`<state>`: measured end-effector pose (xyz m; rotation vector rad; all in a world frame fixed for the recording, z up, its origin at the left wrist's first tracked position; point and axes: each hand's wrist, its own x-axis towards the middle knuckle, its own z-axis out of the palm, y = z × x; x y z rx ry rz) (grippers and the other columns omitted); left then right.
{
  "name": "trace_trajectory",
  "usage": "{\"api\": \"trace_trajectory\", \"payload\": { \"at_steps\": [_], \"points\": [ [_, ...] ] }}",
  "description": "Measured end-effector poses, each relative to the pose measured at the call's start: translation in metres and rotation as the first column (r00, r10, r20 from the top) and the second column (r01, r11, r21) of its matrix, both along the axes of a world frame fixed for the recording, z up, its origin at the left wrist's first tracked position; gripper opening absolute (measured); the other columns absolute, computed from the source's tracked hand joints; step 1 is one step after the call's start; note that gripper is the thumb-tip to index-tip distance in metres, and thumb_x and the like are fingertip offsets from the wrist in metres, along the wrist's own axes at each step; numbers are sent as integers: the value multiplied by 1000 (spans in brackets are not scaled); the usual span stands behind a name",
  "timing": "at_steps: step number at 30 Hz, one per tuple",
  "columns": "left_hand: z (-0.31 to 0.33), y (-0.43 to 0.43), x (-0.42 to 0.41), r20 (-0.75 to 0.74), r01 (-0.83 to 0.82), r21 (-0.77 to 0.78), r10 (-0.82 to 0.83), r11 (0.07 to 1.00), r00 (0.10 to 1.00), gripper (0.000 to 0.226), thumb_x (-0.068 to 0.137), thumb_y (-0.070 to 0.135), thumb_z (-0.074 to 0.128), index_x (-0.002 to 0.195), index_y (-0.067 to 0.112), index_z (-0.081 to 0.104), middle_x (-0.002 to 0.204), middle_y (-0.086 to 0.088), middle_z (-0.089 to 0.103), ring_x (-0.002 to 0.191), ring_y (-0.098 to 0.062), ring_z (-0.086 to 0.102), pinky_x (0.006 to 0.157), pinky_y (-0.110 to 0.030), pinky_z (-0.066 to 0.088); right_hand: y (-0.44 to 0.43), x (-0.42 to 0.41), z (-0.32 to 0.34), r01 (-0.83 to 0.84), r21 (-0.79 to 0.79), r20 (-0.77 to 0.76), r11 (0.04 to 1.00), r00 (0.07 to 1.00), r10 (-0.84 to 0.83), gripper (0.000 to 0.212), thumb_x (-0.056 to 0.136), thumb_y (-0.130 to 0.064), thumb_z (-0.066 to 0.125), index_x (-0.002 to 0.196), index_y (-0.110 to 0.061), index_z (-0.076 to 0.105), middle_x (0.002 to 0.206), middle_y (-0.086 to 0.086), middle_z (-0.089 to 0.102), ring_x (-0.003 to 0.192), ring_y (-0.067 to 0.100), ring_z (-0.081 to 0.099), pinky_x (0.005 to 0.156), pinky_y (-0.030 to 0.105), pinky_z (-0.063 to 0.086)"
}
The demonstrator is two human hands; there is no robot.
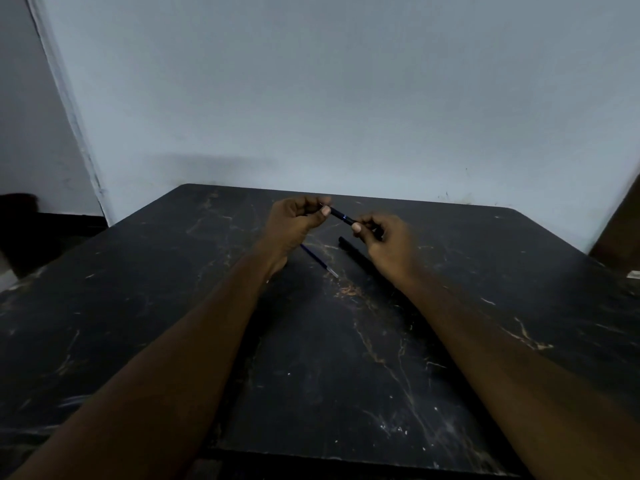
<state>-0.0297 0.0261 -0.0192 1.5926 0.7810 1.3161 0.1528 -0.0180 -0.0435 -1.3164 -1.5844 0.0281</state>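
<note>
A short black pen part point(341, 216) with a thin blue ring is held in the air above the far half of the table. My left hand point(298, 221) pinches its left end between thumb and curled fingers. My right hand point(384, 242) pinches its right end the same way. Below them on the table lies a thin blue ink refill point(320, 261) with a clear tip, slanting toward me. A longer black pen barrel point(353, 251) lies beside it, its near end hidden under my right hand.
The black marble-patterned table point(311, 358) has pale veins and meets a pale wall at the back. A dark object point(17, 206) sits at the far left beyond the table. A brown panel point(620, 233) leans at the right edge.
</note>
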Motion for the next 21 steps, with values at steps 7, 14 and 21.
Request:
{"api": "trace_trajectory", "payload": {
  "at_steps": [7,14,21],
  "points": [
    [3,2,1,-84,-174,-41,170,984,982,25,85,45,69,77,21,71,71,10,68,54,11,54,56,-14,44,4,2,-1,14,15,-3,1000,1000,-14,8,88,-25,68,90,-19,72,87,0,67,80,11,56,62,28,42],
    [1,3,-1,-86,-112,53,116,992,989,14,87,24,71,86,11,74,57,19,66,56,13,57,54,-1,40,4,2,-1,8,-3,-10,1000,1000,-8,7,88,-26,68,90,-21,72,88,0,69,82,16,60,66,31,46],
    [4,2,-5,-29,-47,3,47,999,998,6,85,20,74,91,19,74,77,14,74,71,11,65,62,-5,47,4,0,0,-2,-18,-22,1000,1000,1,13,89,-24,66,93,-15,73,90,6,68,85,21,60,70,38,49]
  ]
}}
